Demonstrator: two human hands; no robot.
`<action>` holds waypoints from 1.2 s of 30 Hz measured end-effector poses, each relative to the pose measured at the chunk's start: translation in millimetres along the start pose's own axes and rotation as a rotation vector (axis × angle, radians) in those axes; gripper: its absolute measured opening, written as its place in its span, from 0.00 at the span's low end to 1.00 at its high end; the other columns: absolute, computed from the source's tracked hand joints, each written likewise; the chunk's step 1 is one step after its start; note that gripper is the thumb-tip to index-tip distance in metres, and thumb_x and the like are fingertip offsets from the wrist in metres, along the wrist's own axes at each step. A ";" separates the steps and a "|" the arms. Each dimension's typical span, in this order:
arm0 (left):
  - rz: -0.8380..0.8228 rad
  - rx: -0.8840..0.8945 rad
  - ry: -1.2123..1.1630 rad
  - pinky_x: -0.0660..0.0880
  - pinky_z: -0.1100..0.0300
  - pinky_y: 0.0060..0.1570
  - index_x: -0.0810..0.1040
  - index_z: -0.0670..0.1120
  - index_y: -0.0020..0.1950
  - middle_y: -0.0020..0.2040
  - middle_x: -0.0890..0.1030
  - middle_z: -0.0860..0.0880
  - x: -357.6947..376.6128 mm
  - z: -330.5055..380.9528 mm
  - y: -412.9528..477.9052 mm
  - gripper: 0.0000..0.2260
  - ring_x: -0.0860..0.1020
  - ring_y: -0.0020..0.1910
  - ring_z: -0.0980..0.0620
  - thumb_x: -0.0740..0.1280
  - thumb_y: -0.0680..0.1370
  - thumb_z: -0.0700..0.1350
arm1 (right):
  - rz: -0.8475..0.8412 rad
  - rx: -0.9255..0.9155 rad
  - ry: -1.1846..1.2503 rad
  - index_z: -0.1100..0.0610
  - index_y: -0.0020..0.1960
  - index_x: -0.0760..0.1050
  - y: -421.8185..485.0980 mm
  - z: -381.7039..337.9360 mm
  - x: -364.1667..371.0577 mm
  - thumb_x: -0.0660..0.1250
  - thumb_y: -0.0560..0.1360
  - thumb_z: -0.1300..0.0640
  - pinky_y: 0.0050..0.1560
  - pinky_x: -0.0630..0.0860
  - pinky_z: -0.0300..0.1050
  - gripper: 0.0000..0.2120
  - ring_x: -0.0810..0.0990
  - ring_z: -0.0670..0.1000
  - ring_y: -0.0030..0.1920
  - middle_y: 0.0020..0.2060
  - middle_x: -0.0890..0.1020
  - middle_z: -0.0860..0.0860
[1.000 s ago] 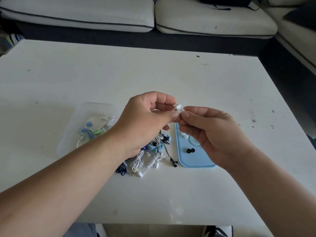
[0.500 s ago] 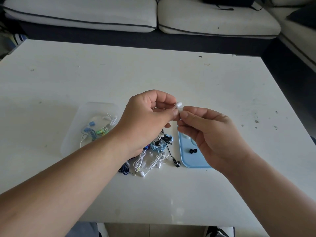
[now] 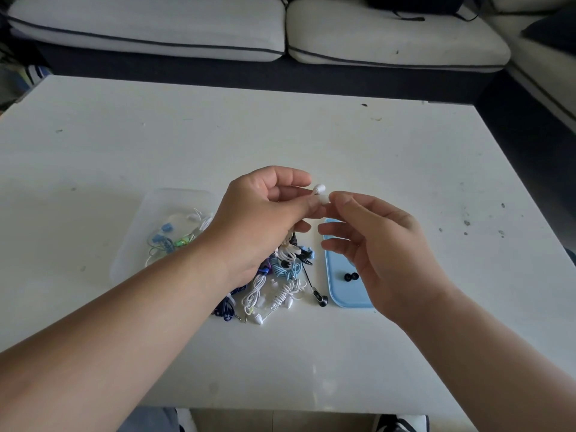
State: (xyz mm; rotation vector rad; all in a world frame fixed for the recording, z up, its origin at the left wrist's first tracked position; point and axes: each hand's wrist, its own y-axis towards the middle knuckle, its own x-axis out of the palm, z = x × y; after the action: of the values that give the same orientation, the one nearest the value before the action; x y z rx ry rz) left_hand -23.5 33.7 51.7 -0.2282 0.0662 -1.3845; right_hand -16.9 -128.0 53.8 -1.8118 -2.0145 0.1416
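Observation:
My left hand (image 3: 265, 219) pinches a white earbud (image 3: 319, 188) above the white table (image 3: 311, 135). Right beside it, the fingertips of my right hand (image 3: 383, 244) pinch a small white ear tip (image 3: 324, 199) at the earbud's end. The other fingers of my right hand are spread loosely. Below my hands lies a tangled pile of wired earphones (image 3: 280, 275) in white, blue and black. A light blue tray (image 3: 343, 294) to its right holds two small black ear tips (image 3: 350, 276).
A clear plastic container (image 3: 174, 198) with several coloured earphones (image 3: 174, 238) sits left of the pile, partly behind my left forearm. A grey-white sofa (image 3: 280, 32) runs along the far side of the table and round its right corner.
My right hand has loosened: its lower fingers have spread away from the left hand. The white tip now shows between the two hands' fingertips.

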 end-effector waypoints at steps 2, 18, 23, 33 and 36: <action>-0.035 -0.020 -0.012 0.82 0.46 0.56 0.83 0.44 0.58 0.48 0.88 0.43 0.4 0.3 -1.1 0.13 0.87 0.51 0.40 0.77 0.74 0.37 | -0.024 0.035 0.032 0.63 0.54 0.83 2.5 -0.5 -3.6 0.68 0.81 0.59 0.42 0.81 0.44 0.08 0.82 0.54 0.42 0.46 0.88 0.59; 0.106 0.094 0.158 0.81 0.60 0.34 0.83 0.43 0.54 0.44 0.88 0.45 -50.1 29.0 -14.8 0.09 0.88 0.43 0.49 0.76 0.76 0.35 | -0.078 0.177 -0.067 0.61 0.54 0.82 9.8 11.2 38.8 0.70 0.81 0.51 0.40 0.79 0.47 0.13 0.81 0.54 0.38 0.40 0.85 0.55; 0.265 0.105 0.385 0.79 0.61 0.31 0.83 0.45 0.51 0.41 0.86 0.48 -106.0 31.2 -9.3 0.08 0.87 0.40 0.50 0.75 0.76 0.34 | -0.143 0.184 -0.160 0.63 0.52 0.83 10.8 28.6 82.5 0.70 0.80 0.56 0.42 0.80 0.48 0.10 0.82 0.54 0.38 0.40 0.85 0.57; 0.219 -0.016 0.321 0.83 0.59 0.35 0.84 0.43 0.53 0.44 0.85 0.44 -136.6 16.3 -3.9 0.09 0.86 0.39 0.51 0.76 0.75 0.33 | -0.200 0.130 -0.037 0.63 0.56 0.82 35.5 51.4 128.8 0.68 0.81 0.63 0.43 0.83 0.46 0.07 0.86 0.55 0.42 0.45 0.87 0.60; 0.187 -0.017 0.337 0.83 0.61 0.36 0.85 0.44 0.53 0.43 0.84 0.45 -137.7 15.3 -4.1 0.10 0.84 0.38 0.53 0.75 0.75 0.33 | -0.238 0.115 -0.045 0.64 0.57 0.82 38.4 55.1 133.1 0.67 0.81 0.63 0.41 0.82 0.44 0.08 0.84 0.53 0.40 0.45 0.88 0.60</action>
State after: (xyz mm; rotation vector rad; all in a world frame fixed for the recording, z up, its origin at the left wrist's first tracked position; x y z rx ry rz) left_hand -50.5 169.7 55.4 0.0005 0.3704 -1.2245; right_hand -9.8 17.6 22.7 -1.5000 -2.1869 0.2236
